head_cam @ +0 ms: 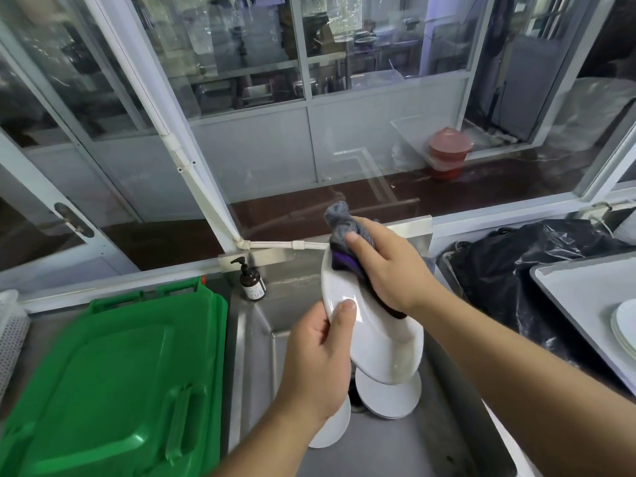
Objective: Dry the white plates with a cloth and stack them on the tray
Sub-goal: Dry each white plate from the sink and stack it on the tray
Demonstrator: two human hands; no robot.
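Above the steel sink (261, 325): oval white ceramic plate (375, 342), tilted, long axis running away and leftward, pinched at its rim by left hand (316, 359); right hand (389, 270) gripping grey-purple cloth (344, 232) against its face.

Soft daylight enters through the window (309, 98), whose glass carries reflections, and its frames bend near the edges.

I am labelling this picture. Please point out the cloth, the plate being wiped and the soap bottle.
cloth (339, 220): head view, its grey bunched top.
plate being wiped (385, 349): head view, its white face.
soap bottle (253, 282): head view, its brown body.
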